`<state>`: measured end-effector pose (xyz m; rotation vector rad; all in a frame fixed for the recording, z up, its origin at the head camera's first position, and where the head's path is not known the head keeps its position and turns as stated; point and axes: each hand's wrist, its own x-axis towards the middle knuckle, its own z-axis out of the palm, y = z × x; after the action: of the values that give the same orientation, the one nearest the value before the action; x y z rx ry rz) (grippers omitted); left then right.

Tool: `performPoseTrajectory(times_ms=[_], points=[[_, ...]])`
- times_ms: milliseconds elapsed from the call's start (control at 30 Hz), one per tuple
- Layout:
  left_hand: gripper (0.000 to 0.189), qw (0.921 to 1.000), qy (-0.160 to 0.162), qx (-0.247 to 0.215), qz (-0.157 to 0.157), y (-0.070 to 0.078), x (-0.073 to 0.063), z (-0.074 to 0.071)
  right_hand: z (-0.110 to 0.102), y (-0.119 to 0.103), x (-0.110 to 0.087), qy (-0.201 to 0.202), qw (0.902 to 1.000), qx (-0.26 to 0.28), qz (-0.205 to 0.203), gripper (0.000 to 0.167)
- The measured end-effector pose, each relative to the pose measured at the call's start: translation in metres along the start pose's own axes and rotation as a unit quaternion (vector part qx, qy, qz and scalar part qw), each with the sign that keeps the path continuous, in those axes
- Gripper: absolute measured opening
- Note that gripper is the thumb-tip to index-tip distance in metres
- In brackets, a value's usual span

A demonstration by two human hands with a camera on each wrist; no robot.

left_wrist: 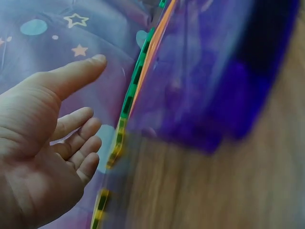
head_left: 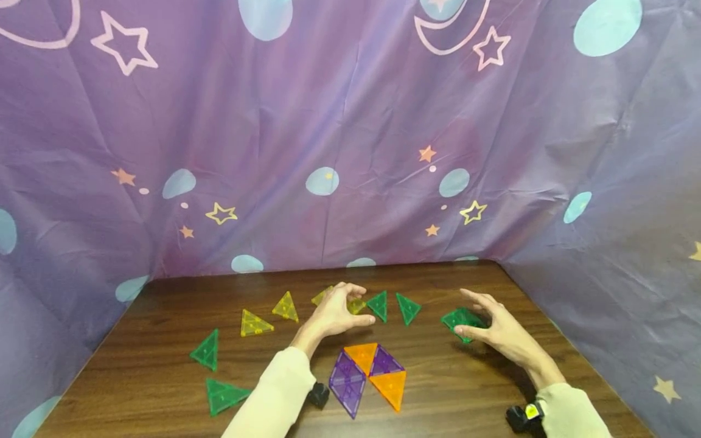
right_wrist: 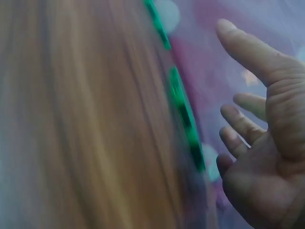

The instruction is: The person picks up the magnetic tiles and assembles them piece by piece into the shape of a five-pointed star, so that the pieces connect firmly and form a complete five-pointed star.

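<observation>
Translucent triangular tiles lie on the table. Purple tiles point(head_left: 347, 384) and orange tiles point(head_left: 390, 390) sit edge to edge in a partial ring at front centre. Above the back row, my left hand point(head_left: 335, 311) has fingers and thumb spread apart and holds nothing, partly hiding a yellow tile point(head_left: 358, 305). My right hand point(head_left: 502, 331) hovers by green tiles point(head_left: 456, 319) at the right, its thumb and fingers apart; it covers part of them. In the left wrist view a purple tile point(left_wrist: 200, 90) looms large and blurred. The right wrist view shows a green tile point(right_wrist: 183, 119) edge-on beside the empty palm.
Other yellow tiles point(head_left: 285, 307) and green tiles point(head_left: 408, 308) form a loose arc along the back. At the left are two more green triangles point(head_left: 223, 396). A purple patterned cloth point(head_left: 328, 134) hangs behind and beside the brown wooden table point(head_left: 449, 395).
</observation>
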<state>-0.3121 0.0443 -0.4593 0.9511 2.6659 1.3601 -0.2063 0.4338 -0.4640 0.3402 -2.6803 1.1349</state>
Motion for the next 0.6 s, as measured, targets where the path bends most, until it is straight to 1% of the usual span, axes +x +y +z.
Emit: performPoseTrajectory(times_ms=[67,133,200,300,433,500,600], points=[[0.066,0.9999,0.002,0.014,0.009,0.000,0.003,0.002,0.008,-0.007,0.009,0.001,0.9999,-0.012,-0.011,0.084],[0.064,0.9996,0.000,0.025,0.015,0.000,0.006,0.005,0.017,-0.014,0.020,0.006,0.9990,-0.037,-0.024,0.083],[0.063,0.9996,-0.004,0.024,0.015,0.001,0.009,0.007,0.028,-0.020,0.030,0.009,0.9984,-0.045,-0.035,0.082],[0.065,0.9998,-0.015,0.009,0.009,0.002,0.011,0.012,0.044,-0.025,0.041,0.003,0.9990,-0.010,-0.044,0.079],[0.068,0.9997,-0.024,-0.006,0.003,0.002,0.013,0.018,0.062,-0.030,0.047,-0.025,0.9981,0.050,-0.025,0.082],[0.069,0.9997,-0.025,-0.010,0.000,0.002,0.013,0.019,0.067,-0.032,0.049,-0.034,0.9975,0.060,-0.013,0.084],[0.068,0.9997,-0.022,-0.010,-0.005,0.001,0.015,0.019,0.068,-0.034,0.051,-0.039,0.9971,0.065,-0.008,0.085]])
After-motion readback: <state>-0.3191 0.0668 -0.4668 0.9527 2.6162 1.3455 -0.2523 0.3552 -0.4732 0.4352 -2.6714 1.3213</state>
